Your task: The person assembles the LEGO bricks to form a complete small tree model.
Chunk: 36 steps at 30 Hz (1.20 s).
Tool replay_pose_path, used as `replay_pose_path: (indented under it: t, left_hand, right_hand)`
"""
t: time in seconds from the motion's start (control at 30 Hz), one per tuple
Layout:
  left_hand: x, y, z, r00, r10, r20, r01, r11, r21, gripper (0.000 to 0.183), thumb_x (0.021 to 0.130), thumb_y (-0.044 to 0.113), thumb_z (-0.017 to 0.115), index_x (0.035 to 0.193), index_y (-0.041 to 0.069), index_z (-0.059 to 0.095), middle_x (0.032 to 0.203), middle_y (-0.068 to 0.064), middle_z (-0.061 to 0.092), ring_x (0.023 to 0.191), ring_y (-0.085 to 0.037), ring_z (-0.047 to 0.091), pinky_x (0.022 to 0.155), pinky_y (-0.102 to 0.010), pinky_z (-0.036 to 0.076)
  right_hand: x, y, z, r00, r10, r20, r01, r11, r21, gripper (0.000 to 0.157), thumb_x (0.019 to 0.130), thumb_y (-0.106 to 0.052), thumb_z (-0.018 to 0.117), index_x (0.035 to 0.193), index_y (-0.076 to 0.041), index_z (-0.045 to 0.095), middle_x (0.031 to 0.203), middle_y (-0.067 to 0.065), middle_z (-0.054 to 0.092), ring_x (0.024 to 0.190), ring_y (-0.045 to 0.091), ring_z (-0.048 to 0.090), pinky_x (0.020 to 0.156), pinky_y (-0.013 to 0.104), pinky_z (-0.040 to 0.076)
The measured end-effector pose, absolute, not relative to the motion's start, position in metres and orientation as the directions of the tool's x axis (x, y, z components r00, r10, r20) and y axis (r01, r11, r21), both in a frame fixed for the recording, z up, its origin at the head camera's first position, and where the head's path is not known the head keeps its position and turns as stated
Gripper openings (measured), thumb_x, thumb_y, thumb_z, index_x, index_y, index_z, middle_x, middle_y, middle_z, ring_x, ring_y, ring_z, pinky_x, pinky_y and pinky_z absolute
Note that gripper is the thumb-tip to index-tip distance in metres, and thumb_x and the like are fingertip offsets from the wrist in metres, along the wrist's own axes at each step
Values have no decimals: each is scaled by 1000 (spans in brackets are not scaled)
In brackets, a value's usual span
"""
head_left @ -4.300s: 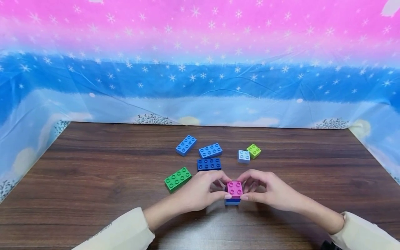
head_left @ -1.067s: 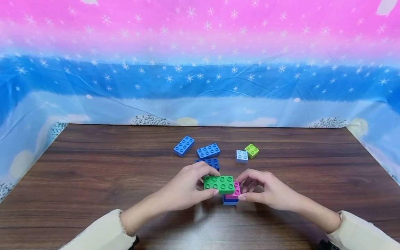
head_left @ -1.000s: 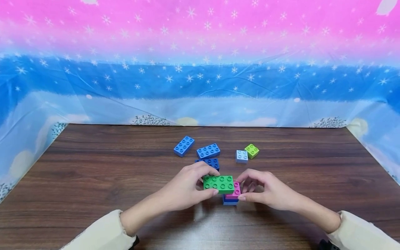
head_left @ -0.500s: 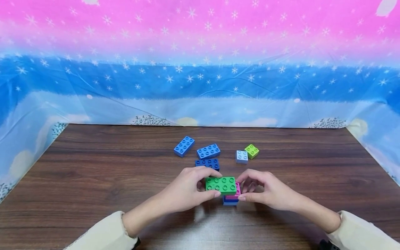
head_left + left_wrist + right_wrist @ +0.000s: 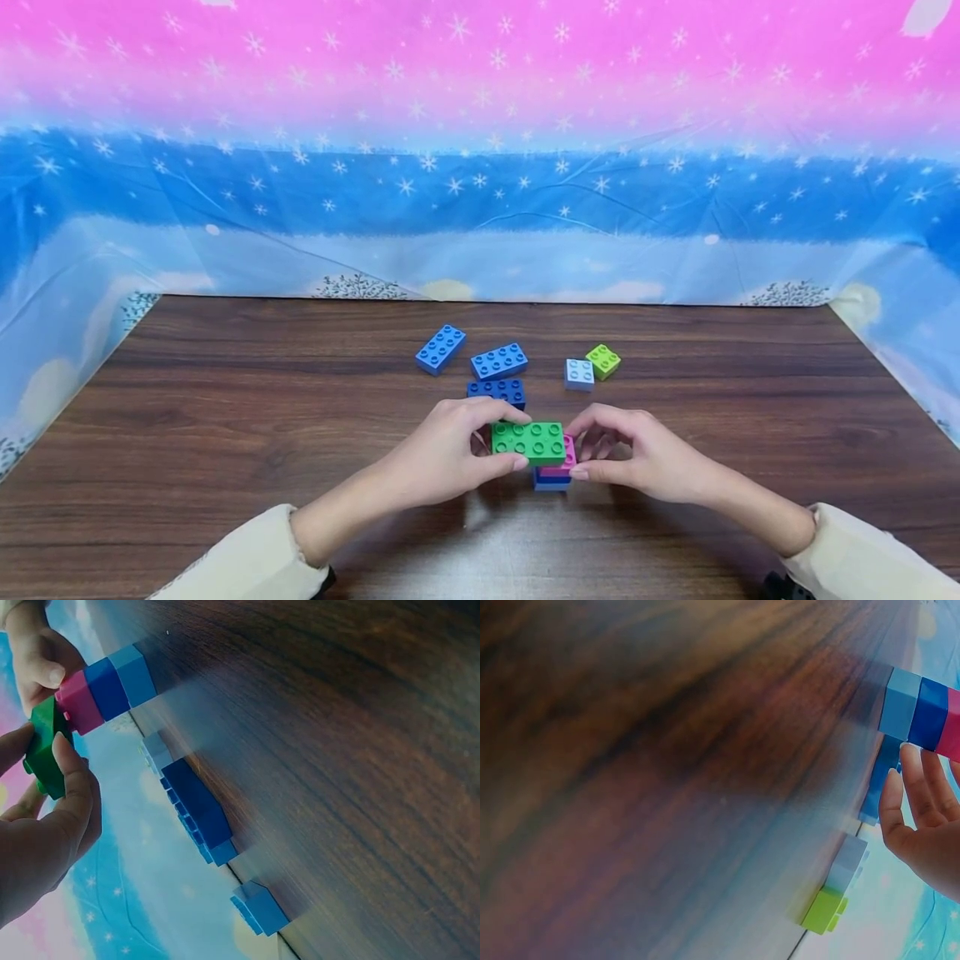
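Note:
My left hand [image 5: 450, 450] pinches a green eight-stud brick [image 5: 528, 443] between thumb and fingers. Its right end overlaps the pink four-stud brick [image 5: 568, 454], the top one of a small stack. Under the pink one come a dark blue brick [image 5: 107, 688] and a light blue brick [image 5: 132, 675] that stands on the table. Pink studs show beside the green brick's underside in the left wrist view. At the stack's right side my right hand [image 5: 645, 454] holds the pink brick with thumb and index finger at its front and back corners.
Behind the hands, on the brown wooden table [image 5: 247, 417], lie two blue bricks [image 5: 441, 350] and a dark blue brick [image 5: 497, 390]. A pale blue brick [image 5: 579, 375] touches a lime green brick [image 5: 603, 361] farther right. A snowflake-patterned cloth [image 5: 480, 183] hangs along the table's edges.
The green brick, on the table at left 4.3 seconds ago, has been picked up by my left hand and brought over the pink brick. Over the last second it shifts only slightly; my right hand stays.

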<state>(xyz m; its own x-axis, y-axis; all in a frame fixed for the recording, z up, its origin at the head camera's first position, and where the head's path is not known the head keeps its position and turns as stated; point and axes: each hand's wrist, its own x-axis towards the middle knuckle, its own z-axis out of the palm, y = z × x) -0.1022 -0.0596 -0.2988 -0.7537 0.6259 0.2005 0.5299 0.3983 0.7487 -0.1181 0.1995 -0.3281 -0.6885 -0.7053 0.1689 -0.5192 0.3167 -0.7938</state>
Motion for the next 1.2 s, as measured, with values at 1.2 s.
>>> replay_pose_path:
  t: [1.2]
  left_hand:
    - [-101,-61,-303,-778,605,167,475,393,787,30,82,17,69,109,5,63,90,-2,63,68,-5,54,60,-20,48]
  right_hand:
    - [-113,182,-313,-660,-678,323,-636,276,-720,27,83,-7,66,110,-11,59,96,-4,61,81,12,57,68,28,50]
